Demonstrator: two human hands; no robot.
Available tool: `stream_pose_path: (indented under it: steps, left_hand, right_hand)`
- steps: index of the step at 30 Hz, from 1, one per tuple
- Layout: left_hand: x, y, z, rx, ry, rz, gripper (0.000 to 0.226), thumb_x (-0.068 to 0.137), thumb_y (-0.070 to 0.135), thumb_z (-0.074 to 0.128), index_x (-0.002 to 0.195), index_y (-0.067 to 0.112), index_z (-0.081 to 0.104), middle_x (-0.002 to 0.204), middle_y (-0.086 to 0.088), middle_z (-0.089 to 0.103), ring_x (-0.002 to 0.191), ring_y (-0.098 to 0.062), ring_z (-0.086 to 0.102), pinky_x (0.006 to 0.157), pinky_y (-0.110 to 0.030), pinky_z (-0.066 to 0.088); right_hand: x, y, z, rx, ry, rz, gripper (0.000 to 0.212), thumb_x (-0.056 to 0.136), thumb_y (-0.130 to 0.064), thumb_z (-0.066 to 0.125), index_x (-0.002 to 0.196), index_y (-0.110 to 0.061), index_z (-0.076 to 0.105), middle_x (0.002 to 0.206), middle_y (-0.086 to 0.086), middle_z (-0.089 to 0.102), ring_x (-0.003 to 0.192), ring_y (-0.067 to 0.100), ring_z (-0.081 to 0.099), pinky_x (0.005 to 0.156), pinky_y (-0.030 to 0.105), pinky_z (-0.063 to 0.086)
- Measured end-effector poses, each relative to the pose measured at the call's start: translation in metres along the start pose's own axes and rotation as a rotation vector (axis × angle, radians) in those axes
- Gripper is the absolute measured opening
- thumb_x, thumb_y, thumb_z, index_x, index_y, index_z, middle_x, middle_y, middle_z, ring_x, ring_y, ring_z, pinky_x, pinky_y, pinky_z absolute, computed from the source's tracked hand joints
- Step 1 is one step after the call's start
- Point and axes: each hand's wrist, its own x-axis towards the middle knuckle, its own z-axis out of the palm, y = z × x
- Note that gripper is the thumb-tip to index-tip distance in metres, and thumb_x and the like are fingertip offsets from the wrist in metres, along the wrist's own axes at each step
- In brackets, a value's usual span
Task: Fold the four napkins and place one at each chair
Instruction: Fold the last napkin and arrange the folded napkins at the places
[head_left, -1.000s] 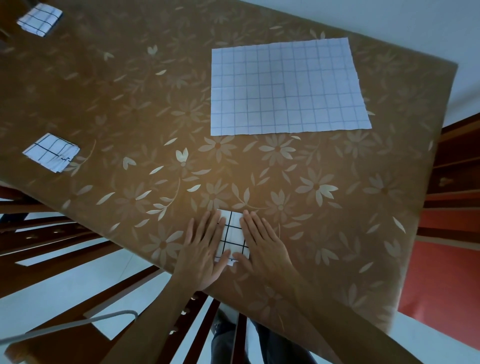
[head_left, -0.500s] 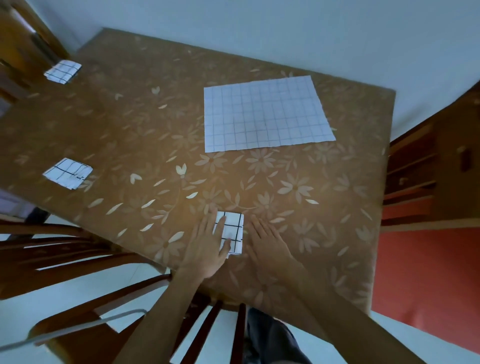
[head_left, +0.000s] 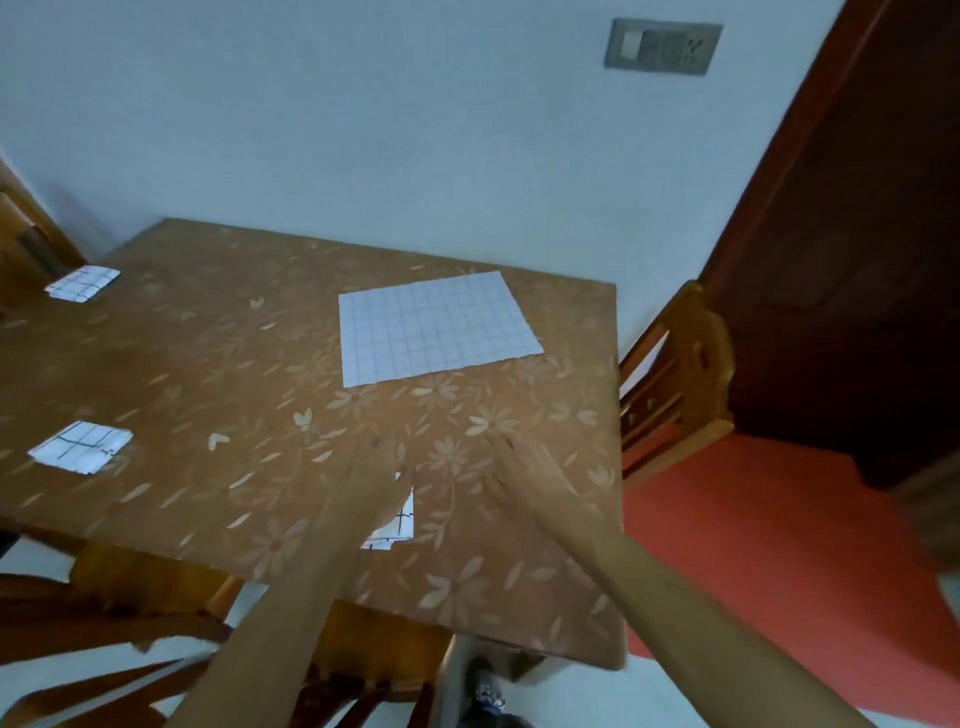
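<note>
4 napkins on the table (head_left: 208, 364): 3 folded, 1 flat. The unfolded napkin (head_left: 436, 327) lies open toward the far right corner. The far-corner napkin (head_left: 82, 283) sits folded at the far left corner. The left-edge napkin (head_left: 80, 447) is folded by the left edge, and the near napkin (head_left: 400, 519) is folded at the near edge (mostly hidden under a palm).

3 chairs show in part: right chair (head_left: 680, 364) against the right edge, near chair (head_left: 104, 631) below the near edge, far-left chair (head_left: 21, 244) by the far left corner.

2 hands, both blurred. Left hand (head_left: 371, 488) lies flat on the near napkin, fingers straight, gripping nothing. Right hand (head_left: 530, 483) is spread flat w/ fingers extended and holds nothing. It's apart from that napkin, toward the right edge; can't tell if it touches the cloth.

Vs 0.5 s ago: right hand was just beside the near napkin, now it's off to the right. Left hand covers more of it. The other 3 napkins haven't moved. View has tipped up, so more wall (head_left: 363, 130) and 1 switch plate (head_left: 662, 47) show.
</note>
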Motion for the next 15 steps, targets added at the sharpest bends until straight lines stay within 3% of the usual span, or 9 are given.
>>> stream_pose_path:
  steps: [3, 5, 7, 10, 13, 15]
  left_hand:
    - [0.030, 0.007, 0.013, -0.079, 0.027, -0.009, 0.061, 0.088, 0.062, 0.023, 0.094, 0.015, 0.060, 0.081, -0.001, 0.059, 0.077, -0.021, 0.060, 0.073, -0.038, 0.051]
    - [0.028, 0.033, -0.003, -0.081, 0.058, 0.073, 0.069, 0.091, 0.060, 0.018, 0.087, 0.010, 0.065, 0.066, 0.006, 0.049, 0.064, -0.012, 0.051, 0.068, -0.029, 0.045]
    - [0.019, 0.063, -0.027, -0.091, 0.081, 0.100, 0.057, 0.100, 0.049, 0.031, 0.080, 0.006, 0.063, 0.061, 0.009, 0.043, 0.057, -0.005, 0.040, 0.061, -0.018, 0.030]
    - [0.016, 0.091, -0.048, -0.117, 0.066, 0.105, 0.030, 0.103, 0.026, 0.045, 0.101, 0.003, 0.064, 0.093, -0.006, 0.063, 0.076, -0.007, 0.049, 0.062, -0.014, 0.027]
    - [0.029, 0.102, -0.052, 0.016, -0.002, 0.126, 0.033, 0.104, 0.027, 0.040, 0.122, 0.007, 0.059, 0.107, -0.002, 0.055, 0.095, -0.013, 0.050, 0.060, -0.018, 0.028]
    - [0.044, 0.105, -0.050, 0.044, -0.050, 0.112, 0.035, 0.103, 0.031, 0.038, 0.126, 0.010, 0.055, 0.113, -0.002, 0.056, 0.099, -0.018, 0.052, 0.069, -0.018, 0.033]
  right_hand:
    - [-0.011, 0.005, -0.030, -0.052, 0.046, 0.023, 0.048, 0.099, -0.031, 0.040, 0.140, -0.007, 0.042, 0.133, 0.011, 0.052, 0.116, 0.029, 0.051, 0.096, 0.039, 0.041]
    - [-0.018, 0.009, -0.049, -0.051, 0.086, 0.027, 0.045, 0.100, -0.027, 0.040, 0.138, -0.004, 0.046, 0.131, 0.012, 0.054, 0.117, 0.030, 0.051, 0.100, 0.041, 0.042]
    - [-0.023, 0.014, -0.071, 0.004, 0.135, 0.044, 0.048, 0.099, -0.028, 0.043, 0.143, -0.007, 0.041, 0.133, 0.012, 0.055, 0.118, 0.031, 0.052, 0.101, 0.041, 0.041]
    - [-0.020, 0.025, -0.089, 0.048, 0.182, 0.070, 0.049, 0.099, -0.029, 0.043, 0.144, -0.010, 0.039, 0.138, 0.012, 0.052, 0.120, 0.031, 0.052, 0.102, 0.042, 0.043]
    - [-0.011, 0.038, -0.102, 0.008, 0.184, 0.082, 0.039, 0.099, -0.028, 0.042, 0.133, -0.010, 0.049, 0.132, 0.011, 0.054, 0.118, 0.030, 0.053, 0.098, 0.042, 0.044]
    - [-0.006, 0.048, -0.109, -0.004, 0.187, 0.085, 0.038, 0.100, -0.026, 0.041, 0.133, -0.009, 0.049, 0.132, 0.012, 0.055, 0.118, 0.031, 0.053, 0.098, 0.041, 0.042]
